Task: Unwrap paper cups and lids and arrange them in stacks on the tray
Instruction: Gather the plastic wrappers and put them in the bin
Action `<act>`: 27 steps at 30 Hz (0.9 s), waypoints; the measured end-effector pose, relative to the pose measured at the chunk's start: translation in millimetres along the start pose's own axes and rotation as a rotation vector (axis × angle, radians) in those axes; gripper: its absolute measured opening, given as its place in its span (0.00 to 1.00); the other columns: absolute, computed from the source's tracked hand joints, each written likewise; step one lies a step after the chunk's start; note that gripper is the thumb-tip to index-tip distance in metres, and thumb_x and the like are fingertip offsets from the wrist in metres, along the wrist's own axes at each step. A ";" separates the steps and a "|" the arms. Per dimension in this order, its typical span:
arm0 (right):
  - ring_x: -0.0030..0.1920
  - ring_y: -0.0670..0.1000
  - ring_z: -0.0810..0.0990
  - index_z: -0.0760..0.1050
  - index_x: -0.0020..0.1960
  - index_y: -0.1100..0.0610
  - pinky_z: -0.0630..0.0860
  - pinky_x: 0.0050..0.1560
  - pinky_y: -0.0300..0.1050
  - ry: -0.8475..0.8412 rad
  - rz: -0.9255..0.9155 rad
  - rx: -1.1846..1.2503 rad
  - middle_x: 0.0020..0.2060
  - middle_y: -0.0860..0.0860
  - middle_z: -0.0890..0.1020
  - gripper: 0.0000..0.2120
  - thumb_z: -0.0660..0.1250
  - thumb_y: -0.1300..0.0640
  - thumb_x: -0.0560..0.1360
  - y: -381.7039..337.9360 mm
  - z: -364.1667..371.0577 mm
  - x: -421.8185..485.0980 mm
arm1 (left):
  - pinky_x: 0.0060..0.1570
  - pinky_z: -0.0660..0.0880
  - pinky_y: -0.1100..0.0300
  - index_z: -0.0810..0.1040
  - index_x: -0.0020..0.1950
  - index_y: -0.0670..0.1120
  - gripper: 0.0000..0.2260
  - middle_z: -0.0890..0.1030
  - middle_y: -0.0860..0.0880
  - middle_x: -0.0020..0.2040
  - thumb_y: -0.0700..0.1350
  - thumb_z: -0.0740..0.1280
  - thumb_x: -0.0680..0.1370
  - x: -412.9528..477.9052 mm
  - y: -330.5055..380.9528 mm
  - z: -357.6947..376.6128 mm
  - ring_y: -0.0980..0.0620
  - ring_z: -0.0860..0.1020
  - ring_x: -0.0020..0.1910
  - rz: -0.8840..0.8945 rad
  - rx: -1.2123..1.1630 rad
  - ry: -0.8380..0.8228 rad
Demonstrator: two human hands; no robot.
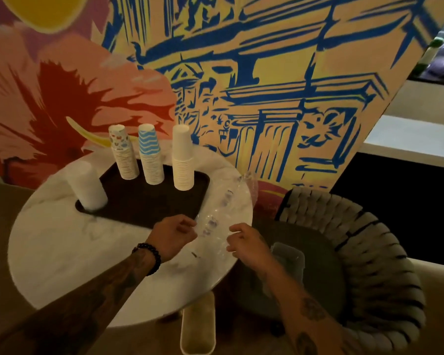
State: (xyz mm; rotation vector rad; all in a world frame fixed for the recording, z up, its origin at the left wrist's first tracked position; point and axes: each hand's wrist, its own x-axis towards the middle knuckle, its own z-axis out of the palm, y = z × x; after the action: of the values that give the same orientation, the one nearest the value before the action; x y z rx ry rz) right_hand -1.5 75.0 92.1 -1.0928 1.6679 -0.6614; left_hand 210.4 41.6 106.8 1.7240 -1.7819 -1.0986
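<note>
Bright mural wall in pink, yellow and blue rises behind a round white marble tabletop, and a dark tray sits on its far half. Four stacks stand on the tray. A blurred white stack is at the tray's left end. Along its far edge, mouth-down, stand a patterned cup stack, a blue-wave cup stack and a plain white cup stack toward the right end.

Just off the tray's right edge a long clear plastic sleeve lies on the tabletop, reaching past the tray's near right corner. Faint rings inside suggest clear lids, though I cannot be sure.

Both hands meet at the sleeve's near end. The left hand pinches the film with curled fingers from the tray side. The right hand pinches it from the outer side, with the wrap drawn between them.

This looks like the opening of the last wrapped pack. The next move probably calls for pulling the film apart, sliding the contents out as one column, and standing it on the bare near part of the tray without knocking the tall stacks.

Well right of the tray, a woven chair carries a clear tub on its seat; its contents cannot be made out.
</note>
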 end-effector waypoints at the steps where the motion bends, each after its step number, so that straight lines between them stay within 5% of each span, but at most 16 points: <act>1: 0.55 0.52 0.81 0.74 0.60 0.46 0.78 0.62 0.56 0.003 0.010 0.002 0.50 0.49 0.82 0.11 0.65 0.54 0.78 -2.4 -1.4 6.1 | 0.57 0.76 0.57 0.81 0.58 0.49 0.11 0.83 0.51 0.52 0.44 0.73 0.76 8.0 -1.7 -2.7 0.53 0.80 0.53 -0.019 0.015 0.006; 13: 0.51 0.53 0.82 0.74 0.61 0.50 0.80 0.58 0.55 0.104 0.156 0.016 0.50 0.52 0.82 0.13 0.67 0.56 0.77 -6.7 -11.1 99.5 | 0.62 0.75 0.56 0.76 0.66 0.46 0.16 0.80 0.47 0.61 0.42 0.71 0.78 111.1 -30.0 -6.6 0.50 0.78 0.59 -0.117 0.093 -0.087; 19: 0.54 0.55 0.82 0.74 0.58 0.49 0.80 0.59 0.56 0.141 0.250 -0.030 0.55 0.55 0.80 0.12 0.68 0.59 0.77 5.9 2.8 136.2 | 0.62 0.72 0.58 0.73 0.70 0.45 0.25 0.77 0.44 0.65 0.49 0.74 0.75 150.6 -35.2 12.0 0.47 0.76 0.63 -0.158 0.086 -0.162; 25: 0.58 0.56 0.79 0.72 0.58 0.45 0.79 0.61 0.57 0.176 0.335 -0.066 0.59 0.52 0.78 0.13 0.68 0.52 0.75 25.3 14.0 153.3 | 0.43 0.74 0.67 0.76 0.63 0.46 0.24 0.80 0.52 0.48 0.47 0.79 0.71 165.8 -44.7 33.7 0.55 0.78 0.46 -0.217 0.034 -0.272; 27: 0.58 0.55 0.79 0.72 0.58 0.44 0.79 0.61 0.57 0.164 0.345 -0.060 0.59 0.53 0.78 0.14 0.68 0.50 0.74 26.3 17.4 152.8 | 0.40 0.74 0.67 0.77 0.61 0.47 0.22 0.81 0.50 0.50 0.45 0.79 0.70 168.9 -48.0 38.3 0.53 0.79 0.46 -0.234 0.040 -0.272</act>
State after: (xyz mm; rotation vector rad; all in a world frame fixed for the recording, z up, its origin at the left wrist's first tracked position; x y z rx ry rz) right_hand -9.5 -48.5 -2.8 -0.7794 1.9699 -0.4889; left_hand 188.0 -108.3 10.1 1.9218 -1.7989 -1.4650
